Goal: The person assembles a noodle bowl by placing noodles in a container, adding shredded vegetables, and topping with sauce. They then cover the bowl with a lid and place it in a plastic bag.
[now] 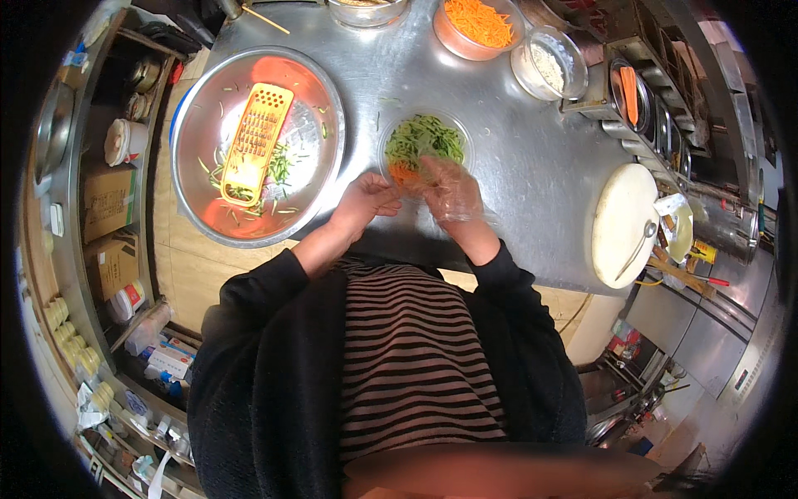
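Note:
A clear round bowl stands on the steel table in front of me. It holds green vegetable shreds, with orange shreds at its near left side. My left hand is bare and closed in a pinch by the bowl's near left edge; what its fingertips hold, if anything, I cannot make out. Just right of it, my right hand wears a loose, clear plastic glove and hangs over the bowl's near edge. Creases and shine in the glove hide how its fingers are set.
A large steel basin at left holds a yellow grater and green shreds. Behind stand a tub of carrot shreds and a tub of pale bits. A round white lid with a spoon lies at right. Shelves flank the left.

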`<state>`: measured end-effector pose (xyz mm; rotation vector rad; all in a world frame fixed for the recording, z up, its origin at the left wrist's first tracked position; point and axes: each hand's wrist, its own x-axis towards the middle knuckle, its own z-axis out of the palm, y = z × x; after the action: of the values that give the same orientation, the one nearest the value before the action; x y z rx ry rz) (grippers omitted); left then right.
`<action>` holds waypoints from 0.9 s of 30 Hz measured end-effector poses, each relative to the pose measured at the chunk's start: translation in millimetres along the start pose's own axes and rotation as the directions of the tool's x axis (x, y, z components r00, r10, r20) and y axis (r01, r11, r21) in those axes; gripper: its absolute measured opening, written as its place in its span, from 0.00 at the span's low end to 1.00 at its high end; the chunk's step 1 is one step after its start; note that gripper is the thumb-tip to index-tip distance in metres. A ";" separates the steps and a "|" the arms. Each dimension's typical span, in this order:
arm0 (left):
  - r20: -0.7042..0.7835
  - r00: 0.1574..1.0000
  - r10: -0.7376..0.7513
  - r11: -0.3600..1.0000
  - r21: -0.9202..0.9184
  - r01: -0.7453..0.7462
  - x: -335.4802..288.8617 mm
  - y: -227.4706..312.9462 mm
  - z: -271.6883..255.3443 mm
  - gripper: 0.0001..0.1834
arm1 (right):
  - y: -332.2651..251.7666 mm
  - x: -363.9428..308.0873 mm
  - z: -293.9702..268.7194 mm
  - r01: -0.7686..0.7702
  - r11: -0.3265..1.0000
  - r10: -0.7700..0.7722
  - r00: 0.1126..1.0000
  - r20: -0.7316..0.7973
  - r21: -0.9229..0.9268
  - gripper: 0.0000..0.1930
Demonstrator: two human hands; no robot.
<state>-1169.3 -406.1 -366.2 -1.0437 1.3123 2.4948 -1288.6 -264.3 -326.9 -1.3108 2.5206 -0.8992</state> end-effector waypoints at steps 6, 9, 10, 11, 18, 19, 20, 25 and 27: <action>-0.001 1.000 -0.005 0.999 0.035 0.005 7.4 -3.0 -3.3 0.10 | -4.8 -1.1 0.3 0.084 0.993 -0.089 0.993 -0.072 -0.080 0.17; -0.028 0.999 -0.021 0.987 0.159 0.025 15.8 -4.5 -1.6 0.13 | -7.5 -0.2 3.0 0.031 0.985 -0.031 1.000 0.005 -0.170 0.13; -0.057 0.998 -0.034 0.966 0.253 0.047 19.0 -4.8 0.1 0.15 | -8.0 1.0 1.8 0.023 0.981 -0.015 0.999 0.045 -0.190 0.11; -0.089 0.996 -0.022 0.971 0.236 0.042 22.1 -5.2 2.7 0.16 | -8.6 2.7 -0.3 0.006 0.978 0.009 0.997 0.070 -0.209 0.10; 0.001 0.993 -0.116 0.970 0.216 0.113 25.1 3.4 8.0 0.14 | 15.6 45.9 -35.4 0.168 0.977 -0.097 0.897 -0.431 0.129 0.06; -0.010 0.990 -0.141 0.956 0.260 0.139 22.5 4.6 6.9 0.14 | 24.9 56.9 -39.7 0.109 0.948 0.045 0.885 -0.463 0.300 0.06; -0.021 0.988 -0.154 0.941 0.301 0.153 19.3 5.6 5.0 0.14 | 38.0 72.6 -45.2 -0.100 0.865 0.310 0.877 -0.367 0.492 0.05; 0.035 0.978 -0.208 0.955 0.225 0.195 2.3 2.6 -10.0 0.13 | 118.5 179.3 -73.7 -0.174 0.943 0.294 0.836 -0.464 0.284 0.14; 0.047 0.978 -0.203 0.954 0.236 0.186 -1.5 -0.6 -16.9 0.14 | 138.6 214.0 -73.1 -0.228 0.971 0.175 0.882 -0.437 -0.071 0.18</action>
<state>-1159.2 -418.4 -372.1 -0.9705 1.3655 2.1562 -1542.5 -340.7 -320.8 -0.9272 3.0196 -1.1032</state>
